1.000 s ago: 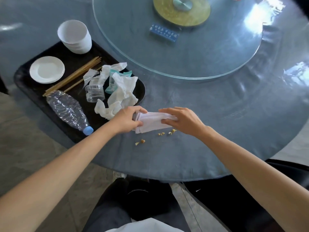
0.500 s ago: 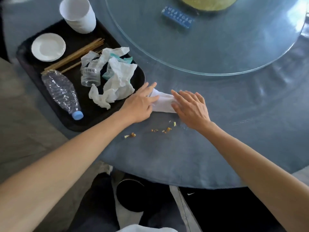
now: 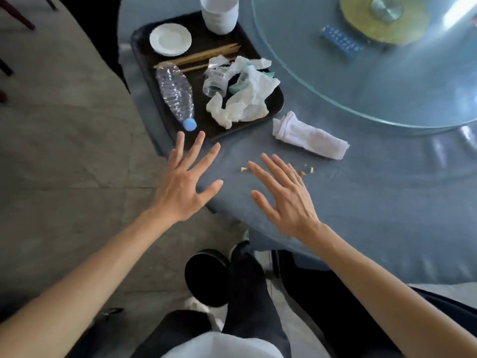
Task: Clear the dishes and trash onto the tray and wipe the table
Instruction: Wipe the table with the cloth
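- On the blue table, near its edge, I see both my hands spread flat with open fingers; neither holds anything.
- Folded white cloth lies on the table just beside the near right corner of the black tray; it touches no hand.
- From my right hand the cloth is forward and a little to the right; from my left hand it is forward and well to the right; so I judge the right hand is the nearer one for the pick.
- Long axis of the cloth runs from upper left to lower right, across the direction of my right fingers.
- Small crumbs sit between the right fingertips and the cloth; I think wiping them is the step not yet done.
- Bottle, crumpled napkins, saucer and chopsticks are already on the tray.
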### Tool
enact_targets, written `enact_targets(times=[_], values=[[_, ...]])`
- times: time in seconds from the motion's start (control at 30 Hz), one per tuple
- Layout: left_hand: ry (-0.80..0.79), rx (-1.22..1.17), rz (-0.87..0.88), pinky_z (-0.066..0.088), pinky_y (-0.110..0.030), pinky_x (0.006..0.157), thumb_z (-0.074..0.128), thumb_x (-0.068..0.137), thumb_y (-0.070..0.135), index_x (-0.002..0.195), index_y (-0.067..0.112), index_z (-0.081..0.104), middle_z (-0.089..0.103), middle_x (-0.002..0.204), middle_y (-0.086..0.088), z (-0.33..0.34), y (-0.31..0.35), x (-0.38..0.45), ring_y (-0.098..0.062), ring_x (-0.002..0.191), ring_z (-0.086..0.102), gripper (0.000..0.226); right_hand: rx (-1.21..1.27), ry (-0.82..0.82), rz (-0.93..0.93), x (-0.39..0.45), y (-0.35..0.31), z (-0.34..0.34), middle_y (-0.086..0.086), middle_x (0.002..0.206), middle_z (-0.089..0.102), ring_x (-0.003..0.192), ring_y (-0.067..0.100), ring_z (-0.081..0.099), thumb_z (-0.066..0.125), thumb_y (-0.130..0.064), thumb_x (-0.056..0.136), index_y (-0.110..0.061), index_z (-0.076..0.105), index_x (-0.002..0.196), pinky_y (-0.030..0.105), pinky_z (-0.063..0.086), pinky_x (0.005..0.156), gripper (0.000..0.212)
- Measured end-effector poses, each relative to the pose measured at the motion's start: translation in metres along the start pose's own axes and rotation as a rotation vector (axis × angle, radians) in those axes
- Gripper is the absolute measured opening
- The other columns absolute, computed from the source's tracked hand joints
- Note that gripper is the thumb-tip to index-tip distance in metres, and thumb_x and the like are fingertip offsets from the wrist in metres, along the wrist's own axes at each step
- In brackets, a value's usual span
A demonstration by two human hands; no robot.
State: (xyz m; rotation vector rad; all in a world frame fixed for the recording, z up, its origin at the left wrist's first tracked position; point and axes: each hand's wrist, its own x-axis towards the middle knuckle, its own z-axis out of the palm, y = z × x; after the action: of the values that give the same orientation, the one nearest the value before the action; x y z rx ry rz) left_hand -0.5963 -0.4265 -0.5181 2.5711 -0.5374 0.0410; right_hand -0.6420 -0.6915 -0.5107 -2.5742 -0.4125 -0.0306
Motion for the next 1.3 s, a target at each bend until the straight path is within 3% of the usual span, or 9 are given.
enact_targets(times=[0.27, 0.4, 0.5, 0.6, 0.73, 0.8, 0.9, 1.0, 1.3], values=[[-0.097, -0.182, -0.618, 0.004, -0.043, 0.124, 0.045, 0.088, 0.065, 0.16, 0.03, 0.027, 0.011, 0.17, -0.003, 0.02, -0.074, -0.225, -0.036, 0.156, -0.004, 0.082, 0.186, -0.342, 0.068, -0.08, -0.112, 0.12, -0.003, 0.166, 0.036, 0.152, 0.017, 0.035, 0.051, -0.044, 0.107, -0.037, 0.037, 0.159, 0.039, 0.04, 0.116, 0.054], [-0.28, -0.376, -0.924, 0.022, -0.044, 0.124, 0.058, 0.1, 0.039, 0.163, 0.024, 0.014, 0.017, 0.169, -0.003, 0.066, -0.092, -0.307, -0.026, 0.155, 0.018, 0.078, 0.15, -0.639, 0.24, -0.11, -0.088, 0.181, 0.008, 0.152, 0.052, 0.098, 0.02, 0.067, 0.054, -0.036, 0.105, -0.041, 0.025, 0.161, 0.033, 0.047, 0.082, 0.064], [-0.395, -0.433, -1.103, 0.028, -0.046, 0.121, 0.053, 0.103, 0.04, 0.163, 0.022, 0.007, 0.015, 0.17, -0.004, 0.113, -0.095, -0.351, -0.027, 0.153, 0.025, 0.078, 0.123, -0.774, 0.376, -0.137, -0.057, 0.23, 0.009, 0.158, 0.045, 0.134, 0.03, 0.054, 0.058, -0.031, 0.103, -0.037, 0.025, 0.162, 0.045, 0.048, 0.106, 0.067], [-0.386, -0.486, -1.251, 0.042, -0.036, 0.1, 0.056, 0.102, 0.031, 0.158, 0.014, 0.026, 0.038, 0.159, -0.014, 0.171, -0.102, -0.371, -0.03, 0.127, 0.054, 0.066, 0.171, -0.806, 0.556, -0.158, -0.025, 0.283, 0.011, 0.159, 0.044, 0.14, 0.032, 0.05, 0.063, -0.03, 0.103, -0.028, 0.03, 0.161, 0.045, 0.044, 0.114, 0.067], [-0.3, -0.653, -1.33, 0.051, -0.042, 0.1, 0.064, 0.077, 0.045, 0.154, 0.023, 0.037, 0.063, 0.132, -0.017, 0.262, -0.117, -0.392, -0.034, 0.116, 0.062, 0.084, 0.083, -0.838, 0.576, -0.178, 0.02, 0.364, 0.012, 0.154, 0.05, 0.138, 0.031, 0.051, 0.066, -0.03, 0.1, -0.022, 0.036, 0.158, 0.042, 0.045, 0.112, 0.066], [-0.28, -0.665, -1.352, 0.051, -0.036, 0.092, 0.065, 0.081, 0.035, 0.14, 0.014, 0.047, 0.066, 0.117, -0.015, 0.307, -0.121, -0.397, -0.028, 0.101, 0.063, 0.065, 0.076, -0.845, 0.575, -0.184, 0.04, 0.401, 0.014, 0.152, 0.051, 0.137, 0.03, 0.051, 0.064, -0.027, 0.101, -0.02, 0.035, 0.158, 0.043, 0.045, 0.112, 0.064], [-0.208, -0.671, -1.345, 0.038, -0.03, 0.103, 0.065, 0.095, 0.026, 0.144, 0.005, 0.039, 0.052, 0.139, -0.016, 0.37, -0.128, -0.397, -0.029, 0.128, 0.051, 0.059, 0.085, -0.814, 0.558, -0.192, 0.069, 0.448, 0.017, 0.148, 0.054, 0.137, 0.028, 0.052, 0.064, -0.026, 0.101, -0.021, 0.035, 0.158, 0.041, 0.047, 0.111, 0.064], [-0.088, -0.682, -1.402, 0.04, -0.041, 0.112, 0.066, 0.092, 0.026, 0.148, 0.004, 0.035, 0.047, 0.146, -0.015, 0.425, -0.135, -0.399, -0.03, 0.135, 0.047, 0.068, 0.094, -0.821, 0.601, -0.201, 0.095, 0.486, 0.019, 0.143, 0.055, 0.131, 0.03, 0.056, 0.067, -0.03, 0.1, -0.03, 0.035, 0.157, 0.046, 0.053, 0.105, 0.065], [0.097, -0.494, -1.394, 0.049, -0.034, 0.079, 0.057, 0.081, 0.01, 0.13, 0.018, 0.054, 0.065, 0.117, -0.004, 0.469, -0.155, -0.411, -0.017, 0.099, 0.062, 0.049, -0.011, -0.809, 0.455, -0.208, 0.12, 0.529, 0.014, 0.089, 0.069, 0.077, 0.027, 0.067, 0.054, -0.01, 0.095, -0.031, 0.039, 0.152, 0.035, 0.055, 0.074, 0.062]])
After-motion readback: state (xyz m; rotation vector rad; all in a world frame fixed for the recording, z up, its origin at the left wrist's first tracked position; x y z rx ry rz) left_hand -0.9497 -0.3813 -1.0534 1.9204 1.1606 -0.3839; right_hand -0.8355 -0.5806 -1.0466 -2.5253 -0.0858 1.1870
